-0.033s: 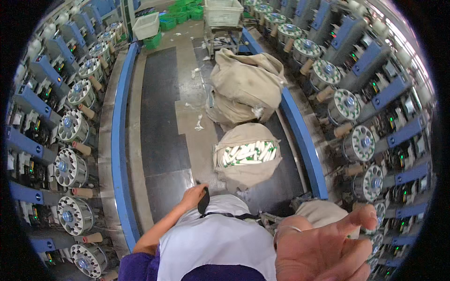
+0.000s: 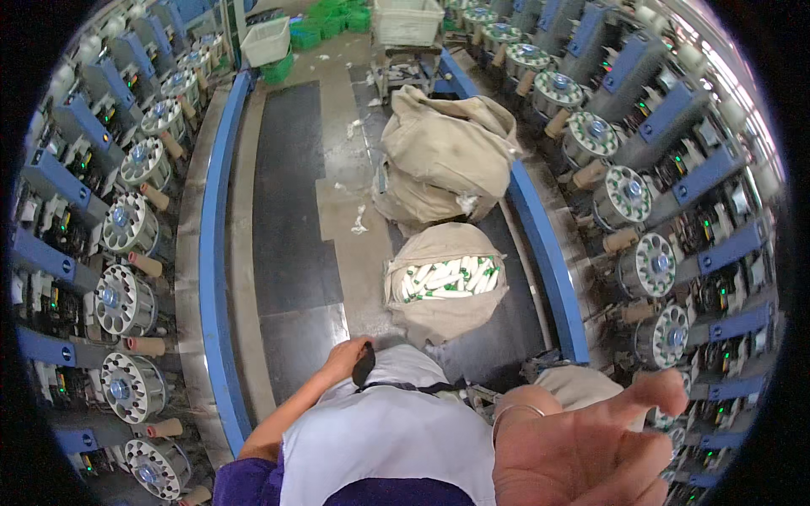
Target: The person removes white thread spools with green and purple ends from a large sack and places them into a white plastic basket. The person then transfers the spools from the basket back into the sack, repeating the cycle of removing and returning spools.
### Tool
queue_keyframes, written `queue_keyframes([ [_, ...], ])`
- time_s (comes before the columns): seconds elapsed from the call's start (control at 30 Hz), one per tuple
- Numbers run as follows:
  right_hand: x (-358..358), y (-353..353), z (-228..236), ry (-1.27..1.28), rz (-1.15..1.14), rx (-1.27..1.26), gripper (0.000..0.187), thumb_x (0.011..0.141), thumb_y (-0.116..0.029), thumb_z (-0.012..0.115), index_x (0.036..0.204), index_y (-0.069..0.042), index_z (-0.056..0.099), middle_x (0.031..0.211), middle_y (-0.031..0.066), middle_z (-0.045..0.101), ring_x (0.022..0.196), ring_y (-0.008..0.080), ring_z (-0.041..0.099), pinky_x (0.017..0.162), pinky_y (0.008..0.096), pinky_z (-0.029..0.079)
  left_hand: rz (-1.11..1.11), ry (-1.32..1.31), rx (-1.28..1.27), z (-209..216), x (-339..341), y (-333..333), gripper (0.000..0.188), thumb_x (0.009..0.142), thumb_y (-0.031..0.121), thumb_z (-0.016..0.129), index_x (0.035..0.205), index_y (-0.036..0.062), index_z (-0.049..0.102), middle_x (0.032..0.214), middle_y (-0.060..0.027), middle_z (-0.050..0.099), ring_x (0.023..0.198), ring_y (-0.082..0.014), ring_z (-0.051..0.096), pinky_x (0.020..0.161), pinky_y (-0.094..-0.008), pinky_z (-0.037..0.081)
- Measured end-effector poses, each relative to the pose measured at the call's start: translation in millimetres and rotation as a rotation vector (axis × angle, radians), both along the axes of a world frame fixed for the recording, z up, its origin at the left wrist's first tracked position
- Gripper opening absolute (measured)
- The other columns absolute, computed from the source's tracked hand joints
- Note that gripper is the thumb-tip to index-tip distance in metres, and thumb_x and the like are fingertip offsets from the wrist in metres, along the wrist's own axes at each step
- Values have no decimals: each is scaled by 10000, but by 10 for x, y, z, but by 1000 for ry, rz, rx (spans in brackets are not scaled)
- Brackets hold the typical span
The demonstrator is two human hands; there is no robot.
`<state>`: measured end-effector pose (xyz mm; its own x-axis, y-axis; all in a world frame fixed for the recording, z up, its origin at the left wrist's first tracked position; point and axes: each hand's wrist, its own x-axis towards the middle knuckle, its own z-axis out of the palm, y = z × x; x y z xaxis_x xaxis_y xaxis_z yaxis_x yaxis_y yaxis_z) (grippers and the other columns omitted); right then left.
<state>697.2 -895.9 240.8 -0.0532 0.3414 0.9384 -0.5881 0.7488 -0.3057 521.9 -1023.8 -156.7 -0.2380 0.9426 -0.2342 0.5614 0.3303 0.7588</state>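
Note:
My left hand [image 2: 344, 357] is closed on a short black strap [image 2: 364, 364] beside the front of my pale apron [image 2: 388, 430]. A black belt runs across the apron near it. My right hand [image 2: 582, 447] is raised close to the camera at the lower right, palm showing, fingers loosely bent and apart, with nothing visible in it. A band circles its wrist. Behind this hand lies a beige cloth [image 2: 578, 384], partly hidden. Ahead of me stands a beige cloth sack [image 2: 447, 325] with its mouth open, full of white yarn bobbins [image 2: 451, 277] with green ends.
A larger beige sack [image 2: 447, 152] stands beyond, before a cart with a white bin [image 2: 407, 24]. Blue rails [image 2: 218, 253] and rows of winding machines with round bobbin magazines [image 2: 126, 299] line both sides. White fluff [image 2: 359, 221] lies on the floor. Green baskets [image 2: 325, 24] sit far back.
My left hand has shifted slightly down and left, and less of the black strap hangs out of it. My right hand has moved very little.

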Motion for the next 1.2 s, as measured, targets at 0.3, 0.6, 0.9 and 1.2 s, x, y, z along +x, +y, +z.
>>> queue_keyframes([
  [0.3,-1810,1626,-224,46,-64,283,115,808,-212,593,696,-205,569,640,-110,475,708,40,494,1134,472,147,136,-117,-264,-469,-1845,804,316,841,153,567,1156,128,576,1027,-153,649,974,-347,605,840,-413,465],
  [0.6,-2906,2877,-53,59,-380,207,155,880,-260,521,803,-132,562,708,-31,436,745,106,479,1086,436,241,369,47,-381,-1349,-3720,1091,240,853,235,564,1049,119,638,976,-184,663,927,-377,628,799,-465,491],
  [0.9,-2752,4087,-750,-509,-1089,-134,244,887,-215,549,1043,-30,577,989,112,553,956,236,535,970,372,393,65,418,-198,-1357,-4838,3278,272,798,113,605,1063,57,583,987,-186,615,977,-381,568,833,-465,451],
  [1.2,-2723,5723,-3247,-1062,-850,-1301,731,871,-386,616,1423,-42,282,1409,252,357,1316,390,346,1083,426,293,-206,421,513,-381,-4223,7008,591,736,111,687,1280,53,463,1228,-165,482,1170,-351,435,980,-473,323],
])
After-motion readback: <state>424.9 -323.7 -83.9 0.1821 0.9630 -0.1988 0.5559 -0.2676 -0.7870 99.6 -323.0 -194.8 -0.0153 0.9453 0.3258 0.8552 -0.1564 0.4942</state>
